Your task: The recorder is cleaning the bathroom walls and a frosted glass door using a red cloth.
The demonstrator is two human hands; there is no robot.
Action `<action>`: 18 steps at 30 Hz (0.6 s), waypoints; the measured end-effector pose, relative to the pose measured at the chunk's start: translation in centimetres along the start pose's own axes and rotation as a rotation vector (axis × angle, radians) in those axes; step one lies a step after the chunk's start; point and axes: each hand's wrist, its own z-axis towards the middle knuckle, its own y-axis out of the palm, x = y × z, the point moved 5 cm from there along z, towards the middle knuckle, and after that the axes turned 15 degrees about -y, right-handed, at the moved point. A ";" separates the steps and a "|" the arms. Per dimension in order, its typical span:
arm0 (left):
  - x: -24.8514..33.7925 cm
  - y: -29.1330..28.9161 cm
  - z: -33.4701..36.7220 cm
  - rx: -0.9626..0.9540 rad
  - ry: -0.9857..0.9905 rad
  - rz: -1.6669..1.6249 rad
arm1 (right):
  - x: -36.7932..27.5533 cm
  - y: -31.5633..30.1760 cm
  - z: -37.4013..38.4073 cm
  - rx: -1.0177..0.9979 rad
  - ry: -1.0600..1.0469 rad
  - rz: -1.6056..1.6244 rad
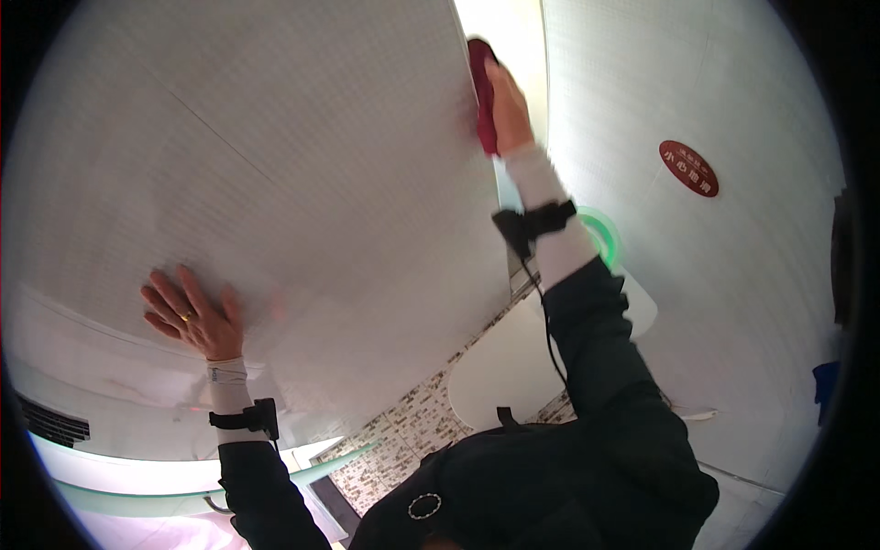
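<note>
My left hand (197, 316) lies flat with spread fingers on a large pale, finely ribbed panel (321, 183). A ring shows on one finger, and nothing is in that hand. At the upper middle, my right hand (511, 110) reaches up and presses a dark red cloth (483, 96) against the panel's right edge. The fingers lie over the folded cloth, so part of it is hidden. Each wrist carries a black strap; a cable runs down from the right one.
An oval red sticker (689, 169) is on the pale right wall (761, 275). Below my right forearm are a green-rimmed round object (600, 236) and a white rounded fixture (500, 371). Mosaic tiles (403, 445) cover the floor. A dark vent (53, 420) and a glass edge (137, 501) lie lower left.
</note>
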 end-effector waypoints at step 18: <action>-0.4 0.3 -0.4 0.032 -0.031 0.075 | 21.5 -15.2 -14.9 0.146 0.589 0.010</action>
